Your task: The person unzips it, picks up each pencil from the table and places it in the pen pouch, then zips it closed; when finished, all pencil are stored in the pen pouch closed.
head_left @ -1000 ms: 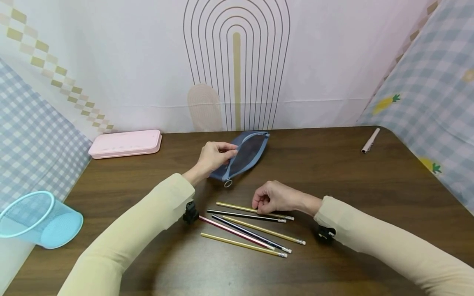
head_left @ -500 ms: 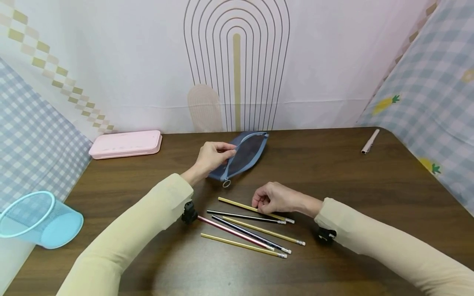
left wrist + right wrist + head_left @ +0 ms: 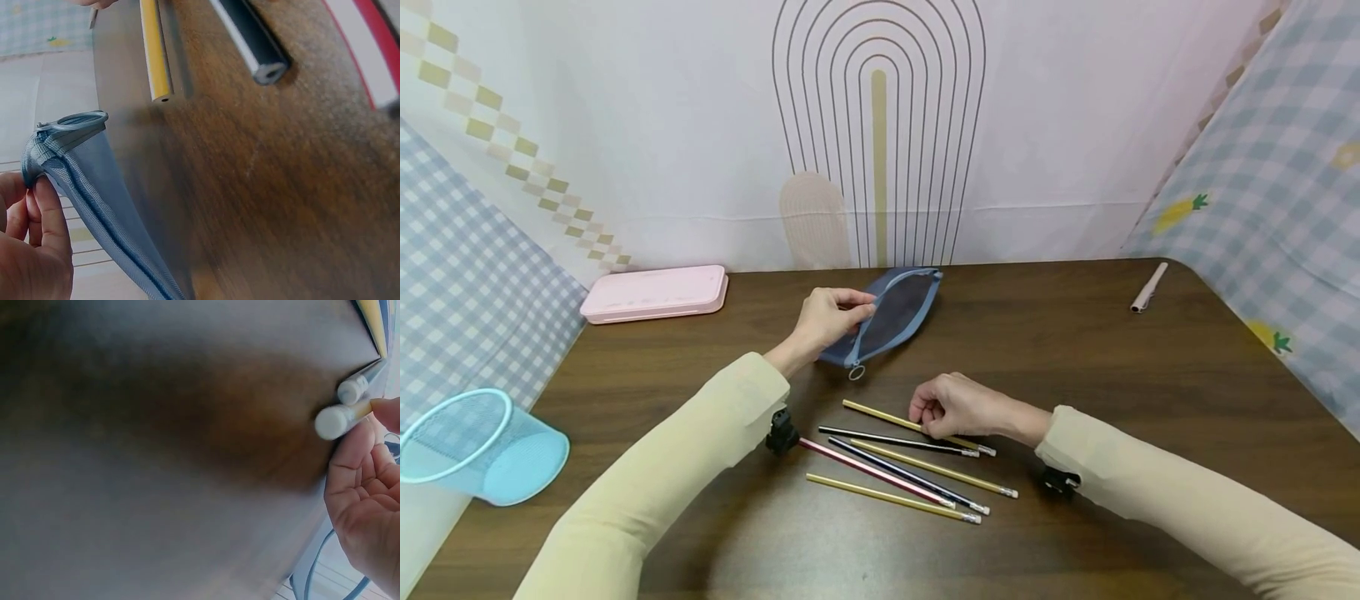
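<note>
My left hand [image 3: 823,321] pinches the near-left edge of a blue zip pouch [image 3: 901,315], whose mouth gapes open toward the pencils. A ring-shaped zipper pull [image 3: 75,122] hangs at the pouch's near corner. With thumb and fingertips my right hand [image 3: 958,407] pinches a gold pencil [image 3: 876,412], the farthest of the group. Its white eraser [image 3: 331,422] shows beside the thumb in the right wrist view. Nearer to me lie a black pencil [image 3: 887,438], a second gold pencil [image 3: 936,468], a dark blue pencil [image 3: 910,476], a red-and-white pencil [image 3: 872,472] and another gold pencil [image 3: 887,497].
A pink pencil case [image 3: 655,293] lies at the back left of the wooden table [image 3: 1075,350]. On the left edge a light blue mesh cup [image 3: 523,467] lies tipped over. A pale pen [image 3: 1148,287] rests at the far right. Patterned cloth hangs around the table.
The farthest gold pencil has swung a little, its unsharpened left end moving away from me, in the right hand's pinch. The pouch and left hand have shifted very slightly left.
</note>
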A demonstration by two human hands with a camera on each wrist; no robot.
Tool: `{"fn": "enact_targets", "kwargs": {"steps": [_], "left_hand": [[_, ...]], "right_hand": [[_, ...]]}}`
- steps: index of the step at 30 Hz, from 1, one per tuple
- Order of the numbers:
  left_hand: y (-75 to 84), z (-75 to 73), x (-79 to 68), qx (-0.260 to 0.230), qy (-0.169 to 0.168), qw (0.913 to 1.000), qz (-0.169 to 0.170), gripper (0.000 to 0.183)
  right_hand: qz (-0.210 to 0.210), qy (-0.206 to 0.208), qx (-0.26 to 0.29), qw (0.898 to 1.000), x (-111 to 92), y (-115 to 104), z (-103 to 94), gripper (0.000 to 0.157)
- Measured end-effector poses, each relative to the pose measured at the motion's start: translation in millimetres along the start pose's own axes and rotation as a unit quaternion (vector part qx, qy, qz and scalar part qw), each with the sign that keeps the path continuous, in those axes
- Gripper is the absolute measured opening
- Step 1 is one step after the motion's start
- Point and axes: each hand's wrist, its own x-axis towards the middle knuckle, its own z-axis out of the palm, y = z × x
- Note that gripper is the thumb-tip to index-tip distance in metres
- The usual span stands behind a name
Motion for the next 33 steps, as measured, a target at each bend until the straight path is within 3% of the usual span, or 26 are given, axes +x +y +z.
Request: {"fn": "enact_targets", "kwargs": {"steps": [8, 13, 22, 33], "left_hand": [[0.9, -2.1, -0.6, 0.001, -0.002, 1.0, -0.005, 0.021], [0.8, -2.7, 0.0, 0.002, -0.003, 1.0, -0.005, 0.021], [1.7, -4.2, -0.2, 0.004, -0.003, 1.0, -0.008, 0.021], [0.8, -6.0, -1.0, 0.007, -0.001, 1.0, -0.003, 0.021]], "right_hand": [[0.009, 0.01, 0.021, 1.0, -2.1, 1.8, 0.2, 0.013], [0.011, 0.025, 0.0, 1.0, -2.2, -0.5, 0.9, 0.012], [0.015, 0.017, -0.037, 0.999, -0.1, -6.1, 2.5, 0.012], [0.01, 0.032, -0.021, 0.999, -1.8, -1.2, 3.5, 0.014]]}}
